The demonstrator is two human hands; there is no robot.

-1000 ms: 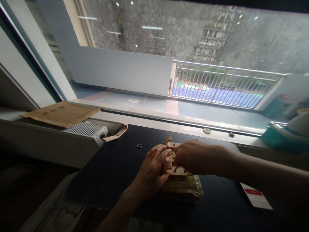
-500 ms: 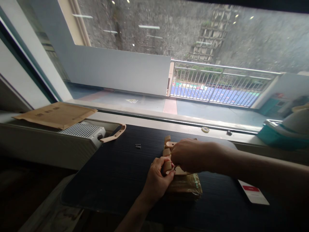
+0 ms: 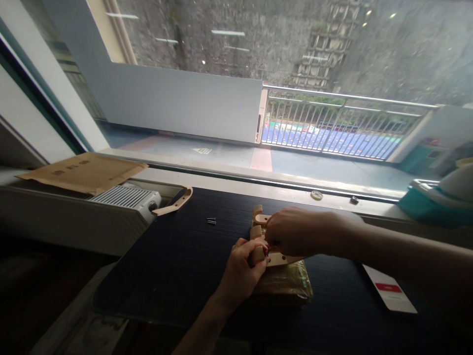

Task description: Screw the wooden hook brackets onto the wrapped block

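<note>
My left hand (image 3: pixel 240 268) is closed around the upturned end of a pale wooden hook (image 3: pixel 286 259), thumb and fingers pinching it. Dark holes show along the hook's flat part. My right hand (image 3: pixel 291 229) is closed above that end, its fingertips meeting those of the left. What it pinches there is too small and covered to make out. More wooden hooks (image 3: pixel 257 212) lie beyond, partly behind the right hand. Beneath them is a yellowish package (image 3: pixel 284 283) in shiny clear wrapping.
Two small screws (image 3: pixel 211 220) lie on the dark table (image 3: pixel 166 276). Another wooden hook (image 3: pixel 175 203) rests at the table's far left edge, beside a radiator (image 3: pixel 129 197) with a brown envelope (image 3: pixel 84 172). A white-and-red card (image 3: pixel 389 291) lies right; a tape roll (image 3: pixel 317 195) sits on the sill.
My right hand has shifted slightly up and right, uncovering more of the near hook's flat part and a hole. My left hand keeps its grip. The view has tilted slightly.
</note>
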